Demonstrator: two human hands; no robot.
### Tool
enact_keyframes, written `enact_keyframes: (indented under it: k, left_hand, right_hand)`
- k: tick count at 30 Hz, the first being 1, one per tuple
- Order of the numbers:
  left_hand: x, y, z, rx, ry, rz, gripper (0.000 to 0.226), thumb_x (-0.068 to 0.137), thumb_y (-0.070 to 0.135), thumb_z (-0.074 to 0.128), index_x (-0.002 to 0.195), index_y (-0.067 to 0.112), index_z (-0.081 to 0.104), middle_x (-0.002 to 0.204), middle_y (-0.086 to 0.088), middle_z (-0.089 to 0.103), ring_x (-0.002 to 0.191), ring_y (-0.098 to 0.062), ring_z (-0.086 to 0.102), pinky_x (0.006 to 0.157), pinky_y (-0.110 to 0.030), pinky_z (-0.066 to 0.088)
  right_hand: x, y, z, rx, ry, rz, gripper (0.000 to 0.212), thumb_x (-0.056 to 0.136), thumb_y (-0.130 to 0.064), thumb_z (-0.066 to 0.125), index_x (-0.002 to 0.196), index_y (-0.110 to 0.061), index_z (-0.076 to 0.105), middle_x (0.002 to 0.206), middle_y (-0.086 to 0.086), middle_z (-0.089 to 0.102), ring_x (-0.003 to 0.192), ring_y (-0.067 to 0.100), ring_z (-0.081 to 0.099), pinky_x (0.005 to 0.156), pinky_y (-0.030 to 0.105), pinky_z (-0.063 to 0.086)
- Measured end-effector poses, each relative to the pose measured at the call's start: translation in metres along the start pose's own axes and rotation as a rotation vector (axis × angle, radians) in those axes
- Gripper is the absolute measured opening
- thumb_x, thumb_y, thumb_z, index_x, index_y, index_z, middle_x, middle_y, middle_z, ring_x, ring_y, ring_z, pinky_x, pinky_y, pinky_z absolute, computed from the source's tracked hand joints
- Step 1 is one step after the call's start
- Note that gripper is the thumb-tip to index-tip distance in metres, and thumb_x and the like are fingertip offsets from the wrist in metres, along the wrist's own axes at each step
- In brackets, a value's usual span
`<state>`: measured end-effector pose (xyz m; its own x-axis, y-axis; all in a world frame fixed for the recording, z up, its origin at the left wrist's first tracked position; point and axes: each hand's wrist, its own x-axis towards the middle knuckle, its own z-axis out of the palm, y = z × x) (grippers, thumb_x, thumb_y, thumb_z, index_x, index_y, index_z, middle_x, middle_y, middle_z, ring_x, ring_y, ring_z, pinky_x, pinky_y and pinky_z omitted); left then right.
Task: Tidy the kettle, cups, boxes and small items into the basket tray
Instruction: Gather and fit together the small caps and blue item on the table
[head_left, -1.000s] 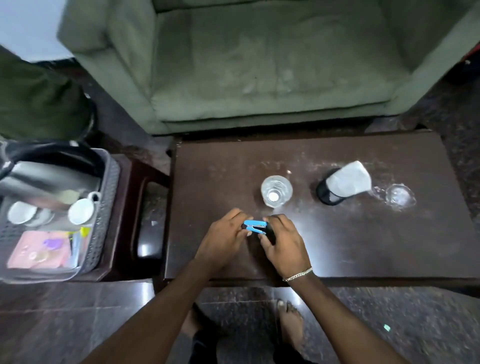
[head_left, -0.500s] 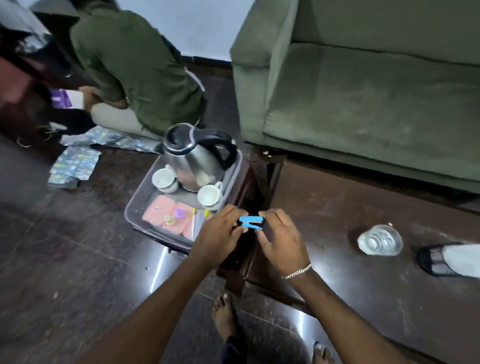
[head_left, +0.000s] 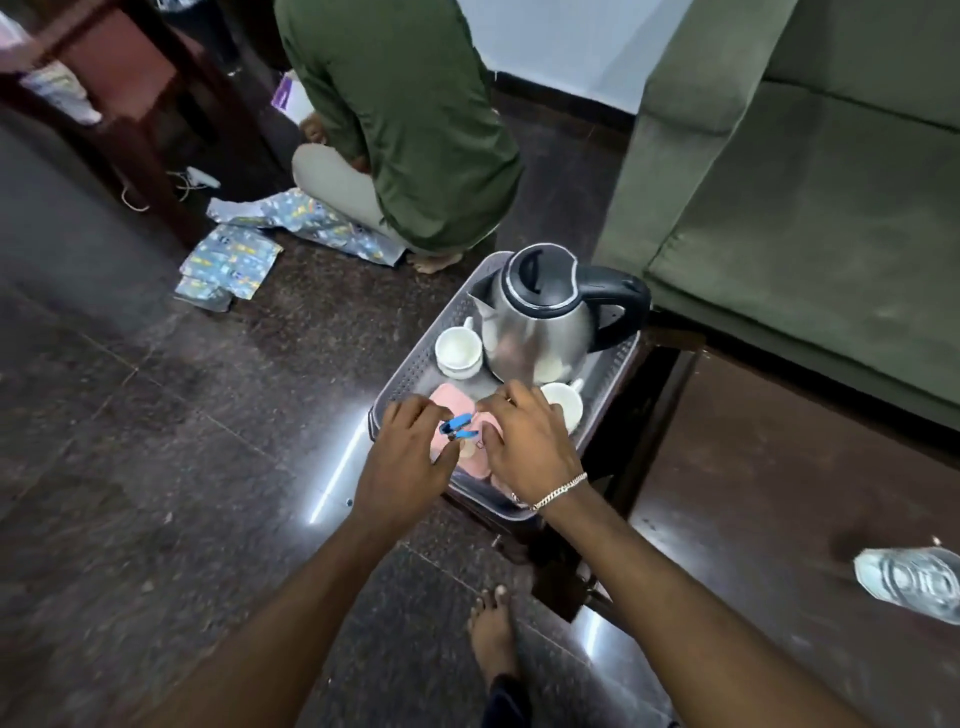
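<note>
Left hand (head_left: 405, 462) pinches a small blue plastic clip (head_left: 457, 427) over the near edge of the grey perforated basket tray (head_left: 415, 364); right hand (head_left: 524, 441) sits beside it, grip unclear.
Let go here, the clip may skid off the flat pink boxes (head_left: 451, 397) and over that edge onto the floor (head_left: 208, 467).

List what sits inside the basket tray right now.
Kettle, two white cups, pink boxes. Left hand, pinching a blue item, and right hand cover the near end, hiding anything there.
</note>
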<state>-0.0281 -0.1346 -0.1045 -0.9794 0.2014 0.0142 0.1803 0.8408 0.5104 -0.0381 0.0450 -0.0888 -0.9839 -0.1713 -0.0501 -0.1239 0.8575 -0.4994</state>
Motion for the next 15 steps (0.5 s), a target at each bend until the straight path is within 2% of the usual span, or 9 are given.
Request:
enact_keyframes:
  k: [6, 10, 13, 15]
  left_hand:
    - [0.014, -0.029, 0.004, -0.035, 0.003, -0.035, 0.029, 0.090, 0.012, 0.074, 0.118, 0.011, 0.068, 0.118, -0.004, 0.065, 0.111, -0.027, 0.052, 0.098, -0.046, 0.049]
    - [0.021, -0.039, 0.007, -0.052, -0.004, -0.030, 0.029, 0.090, 0.014, 0.076, 0.118, 0.013, 0.069, 0.113, -0.001, 0.068, 0.108, -0.024, 0.049, 0.094, -0.046, 0.051]
    - [0.027, -0.042, 0.009, -0.051, -0.015, -0.053, 0.031, 0.088, 0.016, 0.077, 0.117, 0.015, 0.069, 0.111, 0.000, 0.070, 0.108, -0.023, 0.045, 0.094, -0.046, 0.051]
    - [0.031, -0.044, 0.011, -0.009, -0.021, -0.056, 0.030, 0.084, 0.017, 0.078, 0.113, 0.015, 0.070, 0.108, -0.001, 0.069, 0.107, -0.023, 0.043, 0.094, -0.046, 0.051]
  right_hand:
    - [0.036, -0.013, 0.022, -0.020, -0.070, 0.032, 0.031, 0.091, -0.022, 0.057, 0.121, -0.024, 0.066, 0.119, -0.002, 0.059, 0.113, 0.025, 0.055, 0.089, 0.044, 0.041]
    - [0.046, -0.012, 0.029, -0.030, -0.166, 0.059, 0.033, 0.090, -0.025, 0.055, 0.122, -0.026, 0.064, 0.123, -0.004, 0.063, 0.120, 0.021, 0.056, 0.092, 0.043, 0.040]
    - [0.050, -0.012, 0.033, -0.057, -0.204, 0.064, 0.034, 0.088, -0.033, 0.047, 0.117, -0.026, 0.063, 0.116, -0.002, 0.069, 0.114, 0.026, 0.061, 0.087, 0.043, 0.036]
    - [0.053, -0.013, 0.037, -0.057, -0.209, 0.074, 0.032, 0.086, -0.032, 0.049, 0.115, -0.027, 0.063, 0.114, -0.002, 0.071, 0.111, 0.026, 0.062, 0.085, 0.043, 0.034]
